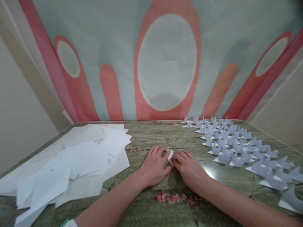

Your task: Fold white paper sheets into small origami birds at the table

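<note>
Left hand (155, 167): palm down near the middle of the table, fingers bent and close together, index fingertip and thumb at the left side of the small folded paper (170, 157); I cannot tell whether it grips the piece or only steadies it.
Right hand (189, 170): fingers curled in, narrow, thumb and fingertips pinching the right side of that same paper.
Small folded paper: white, between the two hands, well in from the table's left and right edges; its lower part is partly hidden by fingers.
Loose sheets (87, 160): a wide, untidy, overlapping spread of white paper along the left edge, reaching back to the far edge; one sheet carries dark writing (98, 141).
Paper figures (237, 147): many small white folded shapes with upright points, in slanting rows along the right edge, from the far right corner forward.
Table (153, 135): wood-look top with rounded far corners, pink printed flowers (174, 198) before the hands and shine beside the right wrist.
Backdrop (168, 63): pale blue-green with pink-red shapes and pale ovals, beyond the far edge.
</note>
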